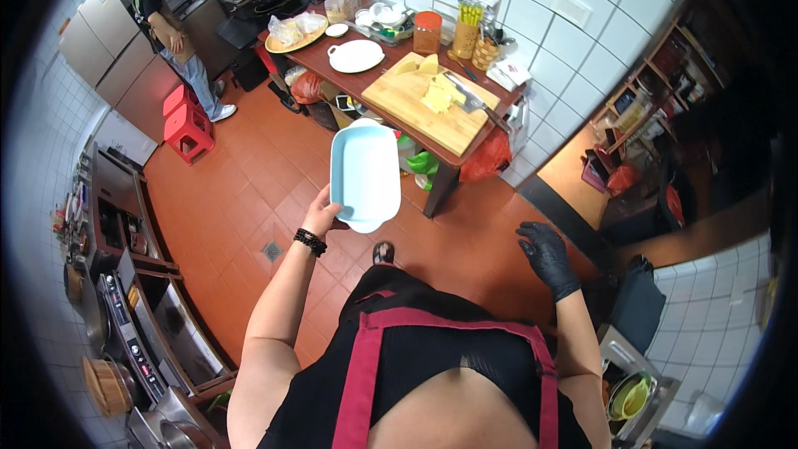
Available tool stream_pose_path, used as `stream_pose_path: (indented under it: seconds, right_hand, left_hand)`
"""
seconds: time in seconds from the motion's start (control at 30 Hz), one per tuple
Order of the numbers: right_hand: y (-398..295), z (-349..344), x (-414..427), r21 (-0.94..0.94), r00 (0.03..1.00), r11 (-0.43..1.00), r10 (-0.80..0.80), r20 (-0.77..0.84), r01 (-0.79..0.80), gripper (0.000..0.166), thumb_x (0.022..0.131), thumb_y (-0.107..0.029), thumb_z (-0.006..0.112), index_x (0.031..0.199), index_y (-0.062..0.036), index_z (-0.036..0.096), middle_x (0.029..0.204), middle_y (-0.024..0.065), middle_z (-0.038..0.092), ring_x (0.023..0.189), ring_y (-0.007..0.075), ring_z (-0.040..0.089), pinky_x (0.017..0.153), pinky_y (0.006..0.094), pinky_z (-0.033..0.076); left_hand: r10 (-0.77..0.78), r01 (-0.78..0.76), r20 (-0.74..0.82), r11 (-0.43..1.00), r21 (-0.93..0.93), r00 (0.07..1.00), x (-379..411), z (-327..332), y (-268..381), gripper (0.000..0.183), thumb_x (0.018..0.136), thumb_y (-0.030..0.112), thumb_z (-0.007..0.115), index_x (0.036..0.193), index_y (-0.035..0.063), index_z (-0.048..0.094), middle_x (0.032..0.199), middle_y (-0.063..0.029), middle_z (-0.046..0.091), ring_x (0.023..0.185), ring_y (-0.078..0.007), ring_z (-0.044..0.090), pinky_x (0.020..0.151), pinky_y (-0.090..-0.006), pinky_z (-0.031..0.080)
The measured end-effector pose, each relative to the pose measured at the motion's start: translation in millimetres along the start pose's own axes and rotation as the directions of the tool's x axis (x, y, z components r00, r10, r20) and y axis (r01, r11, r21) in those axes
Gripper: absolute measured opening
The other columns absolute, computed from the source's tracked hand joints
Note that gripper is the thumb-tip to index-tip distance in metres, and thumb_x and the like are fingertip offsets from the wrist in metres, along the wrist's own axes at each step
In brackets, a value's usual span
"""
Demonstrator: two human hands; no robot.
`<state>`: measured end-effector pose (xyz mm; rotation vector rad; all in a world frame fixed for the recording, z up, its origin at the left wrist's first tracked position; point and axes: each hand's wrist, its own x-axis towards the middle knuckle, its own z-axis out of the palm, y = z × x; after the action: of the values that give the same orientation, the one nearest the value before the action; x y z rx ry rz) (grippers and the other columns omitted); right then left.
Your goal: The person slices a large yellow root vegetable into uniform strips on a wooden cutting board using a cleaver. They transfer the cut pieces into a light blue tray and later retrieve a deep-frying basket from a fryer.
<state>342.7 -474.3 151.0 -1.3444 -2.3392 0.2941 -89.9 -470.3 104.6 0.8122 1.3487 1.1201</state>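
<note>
My bare left hand, with a dark beaded bracelet at the wrist, grips the near left corner of a pale blue rectangular dish held over the floor. The dish looks empty. My right hand, in a black glove, hangs to the right with fingers apart and holds nothing. Beyond the dish, a wooden cutting board lies on the table. It bears sliced yellow food, larger pale yellow wedges and a cleaver. A white plate lies left of the board.
A co-worker stands at the far left near red stools. A jar with an orange-red lid stands behind the board. Metal counters with cookers line the left side. A red bag hangs by the table's right end.
</note>
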Motion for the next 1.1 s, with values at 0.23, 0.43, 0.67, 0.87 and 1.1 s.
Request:
stream_pose_path:
  seconds: [0.23,0.43,0.67,0.87,1.1]
  right_hand:
    - [28,53,135,0.017,0.997,0.999,-0.043,0.067,0.042,0.018,0.071,-0.012,0.058,0.087,-0.0055,0.06,0.095,0.0117,0.058,0.089,0.0279,0.053,0.078,0.036,0.042]
    - [59,94,233,0.059,0.985,0.993,0.093,0.144,-0.102,0.019,0.071,-0.012,0.058,0.089,-0.0063,0.059,0.095,0.0114,0.057,0.09,0.0286,0.053,0.079,0.0356,0.042]
    - [79,135,363,0.07,0.983,0.996,0.038,0.18,-0.051,0.042,0.07,-0.012,0.06,0.11,-0.0089,0.048,0.113,0.0122,0.047,0.102,0.0292,0.046,0.084,0.0363,0.038]
    - [88,202,509,0.03,0.946,0.979,-0.201,0.253,0.201,0.061,0.061,-0.008,0.066,0.117,-0.0054,0.04,0.124,0.0139,0.037,0.111,0.0287,0.038,0.091,0.0371,0.032]
    - [111,293,591,-0.212,0.882,0.898,-0.291,0.372,0.386,0.031,0.073,-0.004,0.045,0.103,-0.0062,0.05,0.108,0.0135,0.049,0.099,0.0279,0.047,0.083,0.0373,0.038]
  left_hand:
    - [-0.053,0.052,-0.038,0.998,-0.027,0.998,150,-30,5,0.054,0.074,0.003,0.041,0.126,0.011,0.032,0.1,-0.01,0.054,0.076,-0.0212,0.06,0.055,-0.0327,0.053]
    - [-0.099,0.099,0.002,0.995,-0.022,0.995,295,-34,13,0.055,0.075,0.002,0.042,0.127,0.0147,0.032,0.098,-0.0076,0.056,0.07,-0.0164,0.059,0.049,-0.027,0.051]
    - [-0.108,0.107,-0.018,0.992,-0.064,0.994,385,-55,30,0.053,0.075,-0.001,0.045,0.126,0.0134,0.035,0.097,-0.0059,0.056,0.071,-0.0157,0.059,0.052,-0.0263,0.051]
    - [-0.117,0.117,-0.021,0.993,0.019,0.993,420,-85,52,0.051,0.075,-0.002,0.044,0.124,0.0111,0.039,0.097,-0.0054,0.056,0.076,-0.0146,0.058,0.061,-0.0257,0.049]
    - [-0.102,0.114,-0.089,0.983,0.146,0.991,449,-104,69,0.051,0.073,-0.002,0.044,0.123,0.0088,0.041,0.097,-0.0039,0.056,0.078,-0.0134,0.056,0.065,-0.0259,0.047]
